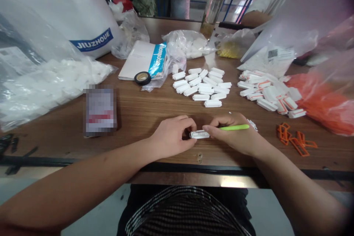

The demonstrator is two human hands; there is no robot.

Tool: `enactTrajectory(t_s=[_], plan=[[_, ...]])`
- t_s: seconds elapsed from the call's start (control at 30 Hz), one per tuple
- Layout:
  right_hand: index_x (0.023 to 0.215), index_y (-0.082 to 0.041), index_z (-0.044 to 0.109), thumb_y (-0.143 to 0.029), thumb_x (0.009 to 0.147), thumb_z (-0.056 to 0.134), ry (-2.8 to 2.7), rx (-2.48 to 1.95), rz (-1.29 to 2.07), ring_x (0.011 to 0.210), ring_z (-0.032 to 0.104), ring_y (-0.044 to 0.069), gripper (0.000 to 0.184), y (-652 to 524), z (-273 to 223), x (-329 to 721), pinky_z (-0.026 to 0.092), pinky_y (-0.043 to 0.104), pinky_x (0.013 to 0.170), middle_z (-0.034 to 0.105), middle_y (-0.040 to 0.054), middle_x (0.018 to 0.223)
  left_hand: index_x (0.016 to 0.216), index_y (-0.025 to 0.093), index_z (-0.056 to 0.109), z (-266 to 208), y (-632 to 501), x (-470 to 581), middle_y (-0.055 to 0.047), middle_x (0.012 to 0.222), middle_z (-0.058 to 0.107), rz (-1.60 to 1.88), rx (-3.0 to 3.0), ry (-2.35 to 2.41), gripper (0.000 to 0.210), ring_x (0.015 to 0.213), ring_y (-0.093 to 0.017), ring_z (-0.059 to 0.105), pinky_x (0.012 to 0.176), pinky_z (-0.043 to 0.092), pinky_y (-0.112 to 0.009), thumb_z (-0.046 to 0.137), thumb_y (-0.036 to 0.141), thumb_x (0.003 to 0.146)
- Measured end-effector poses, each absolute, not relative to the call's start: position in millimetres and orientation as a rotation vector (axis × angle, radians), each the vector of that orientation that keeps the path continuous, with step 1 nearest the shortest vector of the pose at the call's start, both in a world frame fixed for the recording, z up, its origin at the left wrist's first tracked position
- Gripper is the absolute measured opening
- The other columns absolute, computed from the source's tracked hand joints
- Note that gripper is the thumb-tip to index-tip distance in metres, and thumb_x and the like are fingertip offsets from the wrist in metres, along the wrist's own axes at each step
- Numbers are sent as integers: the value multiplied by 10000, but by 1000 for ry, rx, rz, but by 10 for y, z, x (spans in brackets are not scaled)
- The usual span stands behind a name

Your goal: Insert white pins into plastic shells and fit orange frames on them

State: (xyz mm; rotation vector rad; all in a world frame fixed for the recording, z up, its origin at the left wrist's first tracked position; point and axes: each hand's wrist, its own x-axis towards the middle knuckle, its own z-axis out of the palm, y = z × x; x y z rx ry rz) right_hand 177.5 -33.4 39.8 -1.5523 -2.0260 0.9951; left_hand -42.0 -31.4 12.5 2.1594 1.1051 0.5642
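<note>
Between my two hands, low over the table, is a small white plastic housing (200, 134) with a row of dark marks along its face. The fingers of my left hand (173, 134) are closed on its left end. My right hand (235, 129) pinches a lime-green pen-shaped tool (235, 127), whose tip is hidden behind the fingers at the housing's right end. Beyond my hands lies a group of similar white housings (206, 87). Tiny white parts (252, 125) show partly behind my right hand.
Orange rectangular frames (301, 143) lie at right, below a pile of white pieces with orange edges (268, 92) and a bag of orange parts (326, 96). A bag of white parts (49, 84), a blurred box (100, 110), black tape (142, 77) and a bottle (211, 11) stand around.
</note>
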Motion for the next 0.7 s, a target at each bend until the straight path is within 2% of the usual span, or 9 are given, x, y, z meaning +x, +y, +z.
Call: enactTrajectory(t_s=[0.27,0.47,0.7], plan=[[609,-188,637,-481,828,651,-2031,-1589,992,495,383,72,365,-319,364,1772,278,220,427,497,-46,514,888,211,626,113,-317,-426,35,768,556,588,2166,1090,138,640,-107,494,616,371,-266,667,242,760],[586,-183,607,-467,838,644,-1994,-1594,1004,491,422,73,381,-324,371,1757,317,219,449,531,-39,515,873,211,630,133,-326,-421,32,766,560,584,2165,1102,123,632,-109,488,615,370,-269,668,243,761],[565,-180,584,-467,847,632,-2013,-1578,975,475,384,71,405,-337,377,1778,287,223,433,485,-43,488,870,208,631,124,-321,-423,33,774,559,587,2156,1105,121,634,-107,489,615,369,-270,666,237,758]])
